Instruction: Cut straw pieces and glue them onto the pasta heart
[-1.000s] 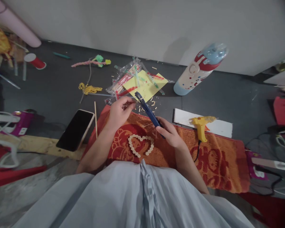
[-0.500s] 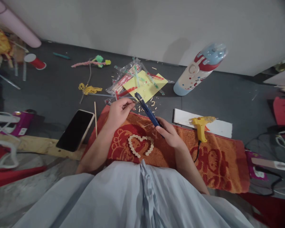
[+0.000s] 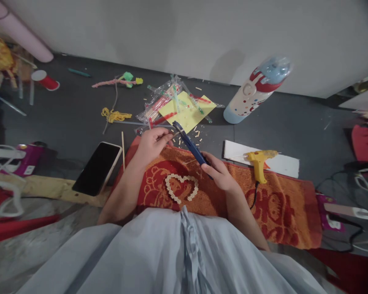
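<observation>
My left hand [image 3: 155, 143] pinches a thin wooden stick [image 3: 176, 134] in closed fingers, with the stick's end at the far end of a long dark blue hand tool [image 3: 190, 145]. My right hand [image 3: 218, 171] is wrapped round the near part of that tool; it looks like a cutter, but its exact kind is unclear. Below both hands, an open heart outline of small pale wooden pieces [image 3: 168, 188] lies on the red and orange towel [image 3: 214, 200]. Several short cut bits [image 3: 197, 134] are scattered beyond the towel's far edge.
A phone [image 3: 97, 168] and a loose wooden stick [image 3: 123, 151] lie left. Yellow paper [image 3: 188, 118] and plastic-wrapped sticks [image 3: 159, 104] lie ahead. Rightward are a tall bottle [image 3: 248, 98] and a yellow glue gun [image 3: 259, 165] on a white strip [image 3: 283, 163], its cord trailing over the towel.
The blue tool's far end has shifted slightly left against the stick. Both hands stay almost in place, still holding the same things.
</observation>
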`<action>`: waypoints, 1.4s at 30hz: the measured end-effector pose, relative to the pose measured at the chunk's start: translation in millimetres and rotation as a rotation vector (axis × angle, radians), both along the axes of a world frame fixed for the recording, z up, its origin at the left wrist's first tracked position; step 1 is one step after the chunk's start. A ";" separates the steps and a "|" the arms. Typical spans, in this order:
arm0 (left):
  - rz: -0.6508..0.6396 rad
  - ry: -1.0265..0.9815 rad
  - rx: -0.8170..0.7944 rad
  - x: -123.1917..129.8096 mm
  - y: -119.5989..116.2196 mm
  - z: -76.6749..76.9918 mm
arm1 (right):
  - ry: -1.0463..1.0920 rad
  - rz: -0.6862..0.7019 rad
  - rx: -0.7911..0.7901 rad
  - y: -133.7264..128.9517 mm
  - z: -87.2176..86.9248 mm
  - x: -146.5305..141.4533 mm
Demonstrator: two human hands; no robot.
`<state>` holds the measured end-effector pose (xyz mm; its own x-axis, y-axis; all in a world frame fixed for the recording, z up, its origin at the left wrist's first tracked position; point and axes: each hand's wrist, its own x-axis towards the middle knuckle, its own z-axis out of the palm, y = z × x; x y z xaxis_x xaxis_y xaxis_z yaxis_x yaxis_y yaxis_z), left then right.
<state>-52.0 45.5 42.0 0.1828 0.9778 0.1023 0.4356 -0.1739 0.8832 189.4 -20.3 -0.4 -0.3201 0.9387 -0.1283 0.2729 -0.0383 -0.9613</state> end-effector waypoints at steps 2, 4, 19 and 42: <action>-0.007 0.004 -0.001 0.0 0.0 1.6 | -0.006 0.010 0.006 0.3 0.9 0.1; -0.004 0.010 0.003 -0.4 0.2 1.2 | -0.016 0.017 0.017 0.6 1.3 0.2; 0.187 0.348 0.393 12.2 -6.4 -16.0 | 0.023 -0.112 -0.002 1.0 -2.9 -8.8; -0.198 -0.436 -0.295 58.1 -24.0 -36.8 | 0.222 -0.104 0.043 -1.6 -11.8 -28.1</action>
